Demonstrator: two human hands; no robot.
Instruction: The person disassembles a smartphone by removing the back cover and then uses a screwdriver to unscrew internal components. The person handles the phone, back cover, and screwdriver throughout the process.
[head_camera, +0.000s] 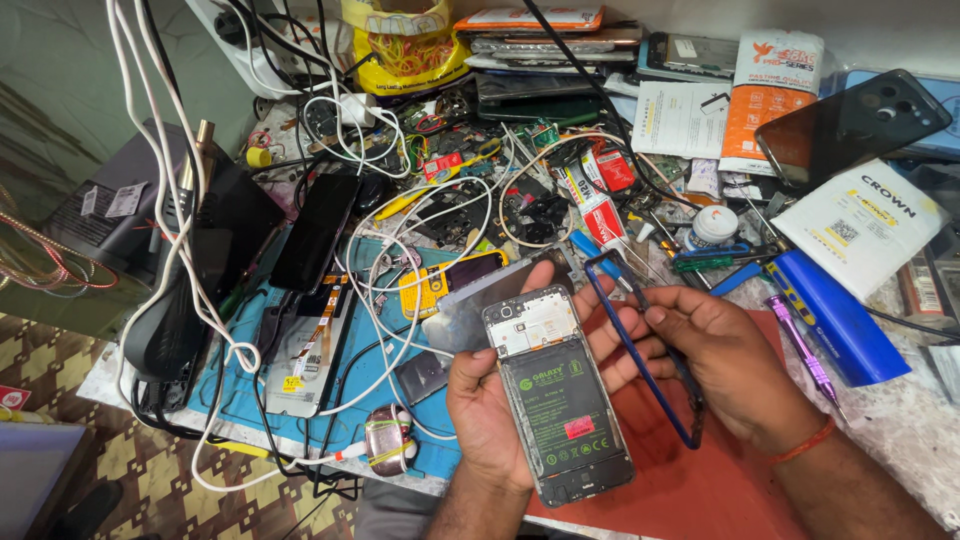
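Note:
My left hand (490, 400) holds an opened smartphone (558, 392) upright, its back cover off, with the black battery and circuit board showing. Behind the phone the same hand also grips a grey flat panel (462, 312). My right hand (722, 358) holds a thin blue phone frame (640, 360) just to the right of the phone, its fingers pinching the frame's side. Both hands hover above a red mat (700, 480).
The bench is crowded: a blue mat (380, 370) with phone parts and white cables (390, 290), a dark phone (315, 232), a yellow handset (432, 285), a purple screwdriver (800, 345), a blue box (830, 310), packets and stacked phones at the back, a black phone (850, 122) at the right.

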